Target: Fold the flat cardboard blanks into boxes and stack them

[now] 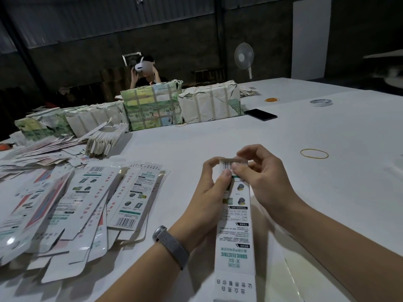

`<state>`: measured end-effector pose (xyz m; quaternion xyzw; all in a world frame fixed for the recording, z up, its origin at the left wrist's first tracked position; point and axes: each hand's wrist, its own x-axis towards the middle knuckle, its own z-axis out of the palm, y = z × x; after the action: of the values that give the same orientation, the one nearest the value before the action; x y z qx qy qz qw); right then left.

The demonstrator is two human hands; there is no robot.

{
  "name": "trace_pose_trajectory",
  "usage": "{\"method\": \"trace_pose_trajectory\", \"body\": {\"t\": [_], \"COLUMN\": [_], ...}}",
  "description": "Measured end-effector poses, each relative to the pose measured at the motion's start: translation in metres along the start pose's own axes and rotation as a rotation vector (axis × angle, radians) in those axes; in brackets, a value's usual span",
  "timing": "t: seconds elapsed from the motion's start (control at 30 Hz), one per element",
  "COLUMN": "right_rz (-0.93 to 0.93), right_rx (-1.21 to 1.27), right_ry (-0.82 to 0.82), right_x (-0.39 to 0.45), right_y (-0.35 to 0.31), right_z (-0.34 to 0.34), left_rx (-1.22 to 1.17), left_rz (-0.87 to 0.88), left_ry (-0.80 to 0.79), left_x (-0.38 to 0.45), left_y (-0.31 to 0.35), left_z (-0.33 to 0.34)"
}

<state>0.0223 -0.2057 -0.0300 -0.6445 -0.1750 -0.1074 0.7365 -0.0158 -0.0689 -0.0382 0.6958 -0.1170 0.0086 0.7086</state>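
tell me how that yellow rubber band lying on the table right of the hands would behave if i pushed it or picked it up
The rubber band is a thin loop lying flat on the white table, so it would probably slide or bunch up, not roll. Lifted, it should sag limply and weigh almost nothing. Lying so flat, it may be fiddly to pinch.

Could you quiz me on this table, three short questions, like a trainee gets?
1. True or false: both hands grip the same box.
2. Which lies nearer the right hand: A) rubber band, B) tape roll?
3. Fill in: the loose flat blanks lie on the person's ___ side.

Key: 1 true, the left hand and right hand pinch the far end of the long box. 2 A. 3 left.
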Motion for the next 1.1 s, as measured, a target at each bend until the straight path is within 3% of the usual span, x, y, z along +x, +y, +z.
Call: {"method": "trace_pose_trajectory", "body": {"t": [0.47, 1.1], "right_rz": [0.223, 0.225], "right_rx": [0.006, -0.05], "right_ry": [-0.029, 0.022], "right_x": [0.0043, 0.0061], "right_y": [0.0005, 0.0032], "right_z": [-0.0013, 0.0003], "left_rx": [0.101, 0.142], "left_rz": [-0.01, -0.031], "left_ry": [-0.061, -0.115], "left_x": [-0.0007, 0.0004], "left_y": [-0.0027, -0.0034], "left_z": [0.003, -0.0002]}}
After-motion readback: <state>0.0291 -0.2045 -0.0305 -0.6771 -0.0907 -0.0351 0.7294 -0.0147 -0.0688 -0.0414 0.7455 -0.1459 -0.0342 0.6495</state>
